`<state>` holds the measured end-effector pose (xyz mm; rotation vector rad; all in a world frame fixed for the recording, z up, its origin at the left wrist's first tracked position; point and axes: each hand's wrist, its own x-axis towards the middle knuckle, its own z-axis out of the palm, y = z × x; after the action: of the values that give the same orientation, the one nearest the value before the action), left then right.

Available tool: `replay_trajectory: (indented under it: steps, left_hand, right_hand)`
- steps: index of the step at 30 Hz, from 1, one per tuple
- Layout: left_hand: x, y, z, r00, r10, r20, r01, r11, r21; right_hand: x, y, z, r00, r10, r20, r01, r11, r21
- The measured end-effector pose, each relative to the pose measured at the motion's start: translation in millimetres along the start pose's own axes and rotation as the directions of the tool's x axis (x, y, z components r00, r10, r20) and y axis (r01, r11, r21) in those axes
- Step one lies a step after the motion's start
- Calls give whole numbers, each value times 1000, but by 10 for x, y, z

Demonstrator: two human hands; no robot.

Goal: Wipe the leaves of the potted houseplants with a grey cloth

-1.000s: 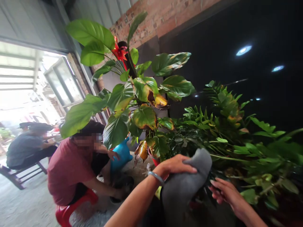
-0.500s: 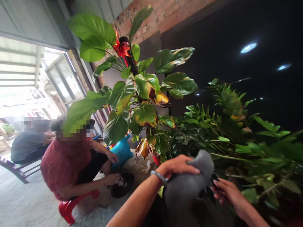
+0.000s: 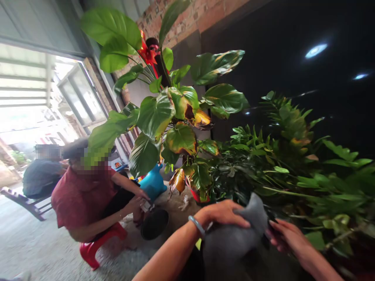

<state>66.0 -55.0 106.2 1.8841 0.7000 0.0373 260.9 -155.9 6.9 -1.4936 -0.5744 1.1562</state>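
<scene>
My left hand (image 3: 227,214), with a pale bangle at the wrist, presses on and grips a smooth grey cloth-like piece (image 3: 234,240). One end of this piece sticks up past the fingers in a rounded flap; its lower part fades into shadow. Close to its right edge, my right hand (image 3: 285,236) is closed around a small dark handle (image 3: 268,230). What the handle belongs to is hidden against the dark background.
A large-leafed potted plant (image 3: 180,136) stands ahead, with leafy branches (image 3: 278,171) to the right. On the left a person (image 3: 84,195) in a red shirt sits on a red stool (image 3: 90,251) by a black bowl (image 3: 155,224). A blue toy (image 3: 154,183) lies behind.
The view has shifted slightly. The seated person's hands have lifted out of the black bowl and come together above it. My hands keep their hold, a little lower in view.
</scene>
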Motion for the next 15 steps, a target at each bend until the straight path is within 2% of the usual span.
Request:
replay_trajectory:
  steps: [2,3,5,6,7,9,11,12,13,14,15]
  left_hand:
    - [-22,227,-172,988,40,-149,-76,968,-238]
    - [19,331,-234,967,66,-245,-144,936,-320]
    - [159,449,-262,904,86,-419,-263,884,-386]
    - [232,450,-220,883,75,-464,-275,884,-379]
    - [289,412,-147,880,61,-471,-246,907,-342]
    - [314,254,44,927,45,-373,-114,979,-166]
    - [204,74,189,986,15,-164,-9,999,43]
    - [112,10,210,997,-5,-73,11,997,78]
    - [8,-23,187,1000,-14,-20,15,999,42]
    - [-93,-19,120,1000,-6,-20,5,998,-57]
    - [-182,18,15,997,16,-80,-31,981,-192]
  right_hand:
    - [-66,-53,28,999,-20,35,19,999,36]
    - [-95,-81,48,999,-32,40,29,997,69]
    - [-125,-118,86,999,-39,17,36,991,125]
    - [-121,-122,98,1000,-29,-7,30,990,137]
    - [-104,-116,101,999,-15,-33,19,991,135]
    - [-44,-78,76,998,30,-63,-24,995,97]
    - [19,-26,20,996,58,-66,-54,997,59]
    - [39,-5,-10,996,64,-55,-62,997,47]
    - [47,9,-37,997,66,-38,-65,997,39]
    - [44,15,-56,998,64,-19,-64,997,35]
    - [29,11,-65,998,62,-1,-62,997,34]
